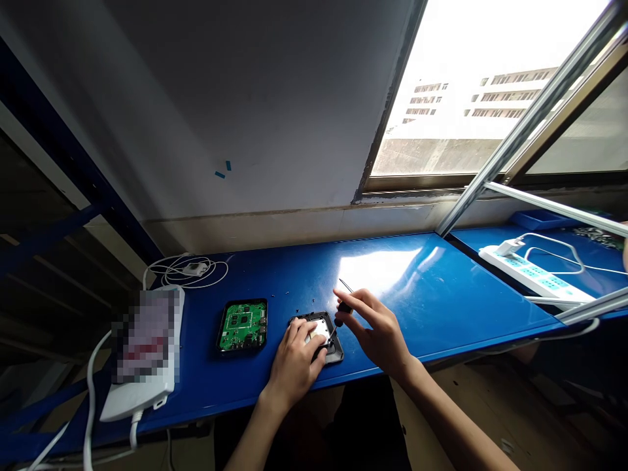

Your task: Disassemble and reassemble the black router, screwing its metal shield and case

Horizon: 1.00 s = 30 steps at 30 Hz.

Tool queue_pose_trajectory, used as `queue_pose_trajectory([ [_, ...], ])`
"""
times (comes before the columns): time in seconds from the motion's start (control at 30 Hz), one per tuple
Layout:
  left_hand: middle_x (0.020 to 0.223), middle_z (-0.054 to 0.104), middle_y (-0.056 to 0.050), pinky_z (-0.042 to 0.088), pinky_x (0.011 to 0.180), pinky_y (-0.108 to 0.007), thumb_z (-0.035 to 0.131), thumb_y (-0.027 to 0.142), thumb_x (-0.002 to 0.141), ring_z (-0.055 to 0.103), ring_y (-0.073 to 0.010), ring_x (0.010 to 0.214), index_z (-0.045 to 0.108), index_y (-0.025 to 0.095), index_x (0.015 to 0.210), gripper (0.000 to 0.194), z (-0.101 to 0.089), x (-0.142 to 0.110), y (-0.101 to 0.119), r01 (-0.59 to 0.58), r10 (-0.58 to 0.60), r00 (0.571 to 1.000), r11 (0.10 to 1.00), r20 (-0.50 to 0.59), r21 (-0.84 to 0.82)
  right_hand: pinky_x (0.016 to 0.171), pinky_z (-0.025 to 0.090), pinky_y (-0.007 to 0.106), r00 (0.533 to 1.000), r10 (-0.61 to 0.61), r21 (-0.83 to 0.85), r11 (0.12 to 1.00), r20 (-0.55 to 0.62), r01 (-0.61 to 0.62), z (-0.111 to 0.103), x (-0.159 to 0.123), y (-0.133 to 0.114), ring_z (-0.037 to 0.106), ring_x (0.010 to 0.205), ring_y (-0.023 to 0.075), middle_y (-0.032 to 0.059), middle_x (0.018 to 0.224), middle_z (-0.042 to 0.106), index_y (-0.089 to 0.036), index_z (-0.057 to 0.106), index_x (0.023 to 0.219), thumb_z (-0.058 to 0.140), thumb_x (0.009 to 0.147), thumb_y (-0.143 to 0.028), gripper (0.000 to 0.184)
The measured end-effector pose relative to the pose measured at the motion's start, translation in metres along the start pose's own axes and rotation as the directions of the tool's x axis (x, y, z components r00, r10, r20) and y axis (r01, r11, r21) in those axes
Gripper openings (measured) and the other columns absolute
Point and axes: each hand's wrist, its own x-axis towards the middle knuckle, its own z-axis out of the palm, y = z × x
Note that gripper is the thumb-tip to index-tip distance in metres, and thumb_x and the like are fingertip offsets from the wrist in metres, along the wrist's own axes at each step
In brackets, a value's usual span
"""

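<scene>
My left hand (pixel 296 362) holds down a small black plastic case half (pixel 335 354) near the table's front edge, fingers bent over it. A pale plate (pixel 321 329) inside the case shows partly under those fingers. My right hand (pixel 373 325) is at the case's right side, its fingers closed on a screwdriver (pixel 345 306) with a black handle. The thin metal shaft points up and left, away from the case. A thin line runs from below these fingers to the case; what it is cannot be made out. Left of my hands lies a green circuit board (pixel 242 325) in a black shell.
Several tiny dark bits, perhaps screws, lie behind the case on the blue table (pixel 417 314). A white power strip (pixel 142 392) with a blurred-out patch stands at left, a coiled white cable (pixel 196 268) behind it. A metal frame (pixel 473 196) and another power strip (pixel 534 271) are at right.
</scene>
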Motion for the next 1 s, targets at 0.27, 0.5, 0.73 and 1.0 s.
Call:
queue_pose_trajectory([
  [0.27,0.126,0.065,-0.005,0.054,0.104,-0.053,0.068,0.017,0.090,0.053,-0.0298,0.126,0.069,0.027,0.106,0.020,0.001,0.000,-0.001,0.012,-0.012,1.000,1.000,0.018,-0.006,0.093,0.062,0.041,0.982,0.114,0.109,0.985,0.149,-0.131,-0.007,0.001,0.000,0.066,0.119,0.0225,0.0104,0.140,0.057,-0.035,0.040,0.151,0.037,0.103,-0.016,0.052],
  [0.5,0.128,0.063,-0.006,0.054,0.105,-0.052,0.066,0.018,0.092,0.053,-0.0297,0.126,0.069,0.026,0.107,0.017,-0.001,0.001,0.000,0.012,-0.012,0.999,1.000,0.036,-0.008,0.069,0.061,0.032,0.993,0.111,0.088,0.990,0.036,-0.114,-0.006,-0.002,0.001,0.067,0.079,0.0172,0.0037,0.093,0.061,-0.029,0.069,0.113,0.063,0.096,-0.026,0.018],
  [0.73,0.127,0.064,-0.006,0.052,0.107,-0.051,0.067,0.016,0.091,0.053,-0.0291,0.127,0.068,0.025,0.107,0.018,0.000,0.001,0.000,0.017,-0.017,0.999,1.000,0.036,-0.001,0.097,0.057,0.038,0.984,0.109,0.221,0.965,0.141,-0.139,-0.003,-0.002,-0.004,0.064,0.119,0.0206,0.0071,0.133,0.063,-0.036,0.049,0.144,0.038,0.106,-0.019,0.044],
  [1.0,0.128,0.064,-0.005,0.054,0.105,-0.052,0.066,0.015,0.090,0.053,-0.0303,0.127,0.069,0.026,0.107,0.020,0.001,-0.001,-0.001,0.018,-0.018,0.999,1.000,0.038,-0.003,0.070,0.053,0.029,0.979,0.205,0.227,0.952,0.020,-0.204,0.010,-0.001,0.000,0.059,0.081,0.0165,0.0024,0.090,0.057,-0.025,0.066,0.096,0.059,0.099,-0.034,0.012],
])
